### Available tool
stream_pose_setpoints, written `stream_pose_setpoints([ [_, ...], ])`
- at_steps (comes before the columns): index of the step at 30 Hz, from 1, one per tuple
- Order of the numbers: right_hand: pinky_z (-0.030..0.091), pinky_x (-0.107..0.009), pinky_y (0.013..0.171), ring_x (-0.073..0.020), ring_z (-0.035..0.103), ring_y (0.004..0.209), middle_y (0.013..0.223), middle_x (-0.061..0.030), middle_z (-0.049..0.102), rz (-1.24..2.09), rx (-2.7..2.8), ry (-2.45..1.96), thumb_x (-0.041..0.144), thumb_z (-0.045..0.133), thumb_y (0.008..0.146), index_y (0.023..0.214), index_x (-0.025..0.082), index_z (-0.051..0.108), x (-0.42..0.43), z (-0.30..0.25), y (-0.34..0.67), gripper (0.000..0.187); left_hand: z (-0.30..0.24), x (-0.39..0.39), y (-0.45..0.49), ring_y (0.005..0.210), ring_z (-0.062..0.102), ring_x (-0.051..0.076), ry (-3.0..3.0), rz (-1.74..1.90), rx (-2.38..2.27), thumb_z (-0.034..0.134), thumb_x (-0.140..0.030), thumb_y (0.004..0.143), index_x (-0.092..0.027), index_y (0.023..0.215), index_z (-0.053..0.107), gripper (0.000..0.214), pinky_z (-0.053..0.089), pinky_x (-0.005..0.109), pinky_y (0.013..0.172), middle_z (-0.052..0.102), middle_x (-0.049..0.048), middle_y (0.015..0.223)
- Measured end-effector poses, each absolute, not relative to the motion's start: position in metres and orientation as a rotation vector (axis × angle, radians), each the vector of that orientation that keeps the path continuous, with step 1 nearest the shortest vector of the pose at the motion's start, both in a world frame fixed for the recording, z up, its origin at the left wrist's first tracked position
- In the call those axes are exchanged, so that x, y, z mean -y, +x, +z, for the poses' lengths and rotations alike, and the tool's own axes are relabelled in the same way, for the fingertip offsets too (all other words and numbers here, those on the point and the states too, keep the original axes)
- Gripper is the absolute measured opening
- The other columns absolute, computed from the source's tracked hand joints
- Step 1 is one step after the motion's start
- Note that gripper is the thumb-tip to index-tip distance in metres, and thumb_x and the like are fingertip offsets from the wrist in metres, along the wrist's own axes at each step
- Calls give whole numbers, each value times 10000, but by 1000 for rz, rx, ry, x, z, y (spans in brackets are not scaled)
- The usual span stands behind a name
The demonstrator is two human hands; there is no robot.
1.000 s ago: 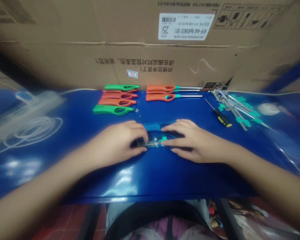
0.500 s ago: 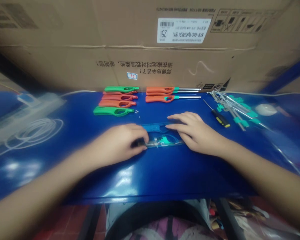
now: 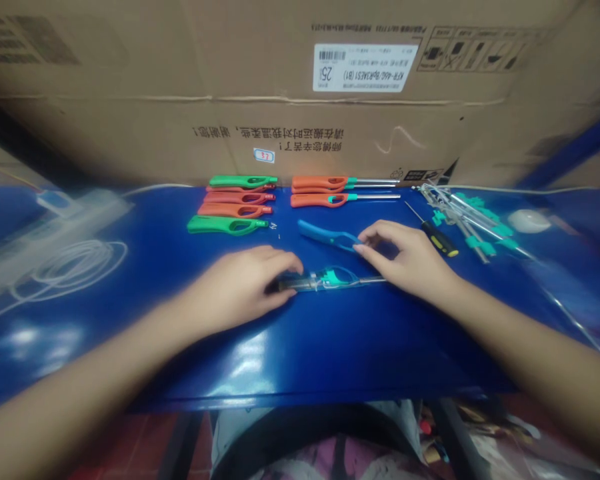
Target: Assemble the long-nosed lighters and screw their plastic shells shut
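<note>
My left hand (image 3: 245,283) lies curled on the blue table (image 3: 305,347), its fingers holding down the left end of an opened lighter assembly (image 3: 330,280) with a clear tube, a teal trigger and a metal rod. My right hand (image 3: 410,260) pinches the end of a blue lighter shell (image 3: 327,235), lifted a little above the table and tilted up to the left. The shell sits just behind the assembly.
Green and orange shells (image 3: 233,203) lie in a row at the back left, orange lighters with rods (image 3: 337,190) beside them. A black-yellow screwdriver (image 3: 437,235) and a pile of teal-tipped rods (image 3: 467,213) lie right. A white cable coil (image 3: 67,263) lies left. Cardboard box (image 3: 300,87) behind.
My right hand has drawn back to the right and lifted the blue shell off the assembly, uncovering the teal trigger and rod. My left hand has stayed put.
</note>
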State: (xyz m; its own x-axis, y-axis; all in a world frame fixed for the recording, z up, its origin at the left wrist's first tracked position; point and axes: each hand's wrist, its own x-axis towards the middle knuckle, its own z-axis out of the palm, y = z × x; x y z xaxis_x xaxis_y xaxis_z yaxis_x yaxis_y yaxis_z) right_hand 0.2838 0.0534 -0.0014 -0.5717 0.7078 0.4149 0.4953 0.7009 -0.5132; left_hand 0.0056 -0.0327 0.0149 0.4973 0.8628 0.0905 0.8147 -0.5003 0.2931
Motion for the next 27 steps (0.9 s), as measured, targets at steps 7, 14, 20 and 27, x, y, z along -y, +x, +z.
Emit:
stream_pose_setpoints([
  [7, 581, -351, 707, -192, 681, 725, 839, -42, 702, 1059, 1922, -1017, 415, 717, 850, 879, 211, 676, -44, 2, 279, 210, 18, 28, 3, 1157, 569, 275, 2817, 759, -1412, 627, -330, 954, -226, 1263, 642, 327, 484, 430, 987, 618, 113, 1218],
  [14, 562, -325, 697, -171, 663, 756, 927, -55, 707, 1236, 2026, -1003, 367, 620, 922, 1116, 185, 695, -43, 1, 278, 277, 10, 26, 1, 1103, 615, 256, 2827, 727, -1358, 584, -256, 985, -159, 1293, 637, 327, 514, 410, 972, 675, 125, 1205],
  [20, 498, -316, 775, -182, 607, 841, 943, -55, 631, 630, 2484, -732, 336, 648, 923, 1238, 181, 648, -45, -1, 281, 351, 9, 24, -2, 1044, 638, 250, 2794, 692, -1301, 598, -299, 976, -124, 1271, 654, 347, 537, 396, 938, 690, 129, 1144],
  [27, 459, -365, 904, -219, 600, 1025, 1127, -85, 619, 575, 2652, -646, 336, 650, 934, 1207, 214, 620, -46, -3, 283, 300, 12, 26, -2, 999, 635, 224, 2719, 482, -1222, 597, -281, 972, -163, 1207, 680, 275, 538, 374, 905, 683, 92, 1112],
])
